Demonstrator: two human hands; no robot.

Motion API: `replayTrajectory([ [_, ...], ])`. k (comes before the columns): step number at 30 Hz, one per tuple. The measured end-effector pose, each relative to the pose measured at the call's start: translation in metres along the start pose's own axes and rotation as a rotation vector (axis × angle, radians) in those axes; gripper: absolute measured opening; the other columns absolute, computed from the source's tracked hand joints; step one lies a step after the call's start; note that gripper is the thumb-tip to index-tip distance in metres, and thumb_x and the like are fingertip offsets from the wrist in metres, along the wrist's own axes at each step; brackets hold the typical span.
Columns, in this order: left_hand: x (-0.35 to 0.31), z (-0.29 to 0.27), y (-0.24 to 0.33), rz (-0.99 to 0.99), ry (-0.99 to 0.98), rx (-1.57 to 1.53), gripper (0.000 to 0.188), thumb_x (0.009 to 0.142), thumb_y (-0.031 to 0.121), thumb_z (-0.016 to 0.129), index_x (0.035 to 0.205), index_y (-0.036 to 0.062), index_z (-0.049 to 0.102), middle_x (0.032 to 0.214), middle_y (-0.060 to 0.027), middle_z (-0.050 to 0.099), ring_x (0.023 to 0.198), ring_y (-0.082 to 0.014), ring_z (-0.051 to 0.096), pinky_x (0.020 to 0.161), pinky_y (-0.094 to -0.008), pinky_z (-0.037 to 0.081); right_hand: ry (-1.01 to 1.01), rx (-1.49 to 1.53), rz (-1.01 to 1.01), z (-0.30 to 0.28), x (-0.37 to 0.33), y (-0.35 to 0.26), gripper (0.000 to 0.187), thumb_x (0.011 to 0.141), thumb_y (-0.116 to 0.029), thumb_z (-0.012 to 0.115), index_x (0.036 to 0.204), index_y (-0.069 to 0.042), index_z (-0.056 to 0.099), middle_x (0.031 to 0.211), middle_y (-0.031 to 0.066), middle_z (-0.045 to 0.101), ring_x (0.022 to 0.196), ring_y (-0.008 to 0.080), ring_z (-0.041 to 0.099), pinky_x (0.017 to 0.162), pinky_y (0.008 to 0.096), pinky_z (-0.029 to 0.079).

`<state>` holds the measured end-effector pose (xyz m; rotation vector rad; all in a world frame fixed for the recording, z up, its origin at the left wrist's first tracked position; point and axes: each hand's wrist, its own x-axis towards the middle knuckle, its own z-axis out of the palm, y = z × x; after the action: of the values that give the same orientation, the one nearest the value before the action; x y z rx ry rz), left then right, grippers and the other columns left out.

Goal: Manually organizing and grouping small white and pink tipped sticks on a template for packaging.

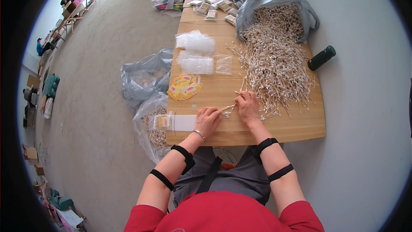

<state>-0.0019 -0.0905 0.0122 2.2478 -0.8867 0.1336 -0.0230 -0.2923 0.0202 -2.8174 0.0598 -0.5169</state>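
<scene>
My left hand (207, 119) grips a small bundle of cotton swabs (226, 108) just above the wooden table (296, 126). Close beside it, my right hand (247, 106) pinches more swabs at the near edge of a big loose heap of cotton swabs (274, 64). That heap spills out of a grey plastic bag (257, 0) at the far right. To the left of my left hand lies a filled clear packet with a yellow label (163, 122) on a white sheet (184, 122).
Yellow labels (185, 87) and clear empty pouches (195, 53) lie left of the heap. A dark bottle (321, 57) lies on the floor to the right. Plastic bags (143, 77) hang off the table's left edge. Filled packets (216, 4) sit at the far end.
</scene>
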Motion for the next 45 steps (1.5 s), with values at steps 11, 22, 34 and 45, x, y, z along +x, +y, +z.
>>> replayTrajectory([
  [11, -0.005, 0.003, -0.01, 0.027, 0.067, -0.102, 0.012, 0.078, 0.011, 0.065, 0.089, 0.0074, 0.066, 0.094, -0.0053, 0.063, 0.094, -0.0248, 0.056, 0.086, -0.0366, 0.042, -0.063, -0.102, -0.014, 0.003, 0.004, 0.011, 0.008, 0.08, -0.017, 0.057, 0.087, -0.018, 0.06, 0.109, 0.0009, 0.047, 0.108, 0.022, 0.042, 0.091, 0.0374, 0.034],
  [22, -0.006, 0.003, -0.003, -0.043, 0.071, -0.169, 0.037, 0.074, 0.007, 0.067, 0.11, 0.0062, 0.057, 0.106, -0.0124, 0.058, 0.103, -0.031, 0.053, 0.09, -0.0386, 0.042, 0.032, -0.134, 0.044, 0.01, 0.005, -0.012, 0.013, 0.079, -0.012, 0.054, 0.092, -0.012, 0.057, 0.104, 0.0031, 0.05, 0.102, 0.0235, 0.045, 0.086, 0.038, 0.038],
  [34, -0.021, 0.003, 0.003, -0.191, 0.101, -0.21, 0.06, 0.071, -0.004, 0.063, 0.127, 0.0027, 0.041, 0.128, -0.0186, 0.044, 0.125, -0.0358, 0.038, 0.105, -0.0408, 0.032, 0.121, 0.766, 0.305, 0.025, -0.027, -0.055, 0.022, 0.082, -0.008, 0.049, 0.103, -0.003, 0.055, 0.122, 0.0162, 0.046, 0.116, 0.0318, 0.042, 0.098, 0.0404, 0.035],
  [45, -0.022, 0.012, -0.006, -0.29, 0.166, -0.485, 0.052, 0.079, -0.009, 0.044, 0.13, 0.0018, 0.041, 0.133, -0.017, 0.044, 0.127, -0.0281, 0.039, 0.106, -0.0357, 0.031, -0.038, 0.083, -0.026, 0.028, -0.043, -0.072, 0.062, 0.084, -0.018, 0.052, 0.136, 0.003, 0.028, 0.146, 0.0212, 0.023, 0.137, 0.0349, 0.018, 0.111, 0.0437, 0.018],
])
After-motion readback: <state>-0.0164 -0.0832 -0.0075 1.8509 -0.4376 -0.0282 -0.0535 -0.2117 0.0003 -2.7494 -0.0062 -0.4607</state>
